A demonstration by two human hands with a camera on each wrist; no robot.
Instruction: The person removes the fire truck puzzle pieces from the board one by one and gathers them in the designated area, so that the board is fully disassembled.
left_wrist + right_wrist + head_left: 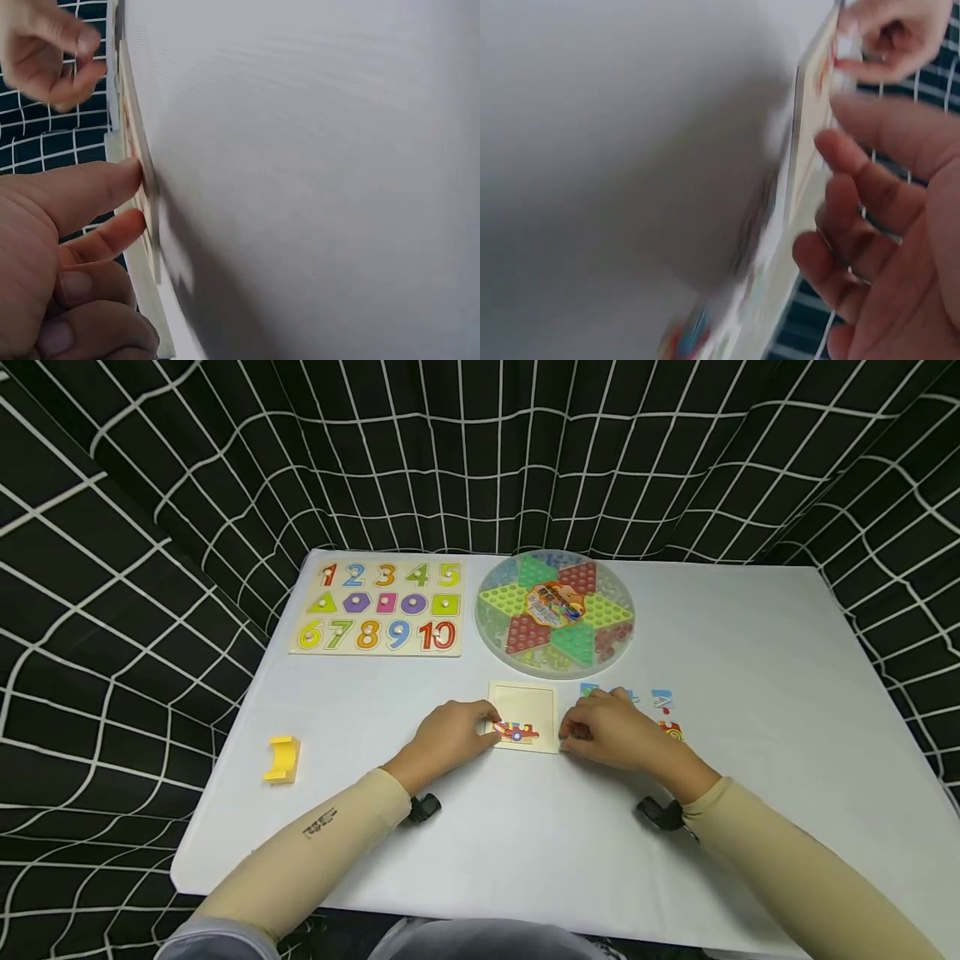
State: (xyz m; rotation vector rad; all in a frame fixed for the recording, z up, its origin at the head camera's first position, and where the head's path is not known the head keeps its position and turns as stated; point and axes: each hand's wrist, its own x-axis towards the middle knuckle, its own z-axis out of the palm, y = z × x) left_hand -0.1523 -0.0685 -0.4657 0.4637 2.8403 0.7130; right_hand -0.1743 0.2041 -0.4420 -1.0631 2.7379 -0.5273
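Note:
A small square wooden puzzle board (525, 699) lies on the table between the two hands. Along its lower part sits a flat puzzle piece (517, 732) picturing a red vehicle with a blue wheel. My left hand (452, 735) is at the board's left edge, its thumb and forefinger pinching the left end of that piece. Just off the board's right edge is my right hand (615, 729), loosely bent and holding nothing; the right wrist view shows its fingers (840, 199) apart. Several more picture pieces (662, 699) lie beyond and beside the right hand, partly hidden by it.
A number-and-shape peg board (408, 587) stands at the back left. Right of it lies a round Chinese checkers set (555, 652) in clear packaging. A yellow curved block (282, 760) is at the left on the white table (750, 652). Netted black cloth surrounds the table.

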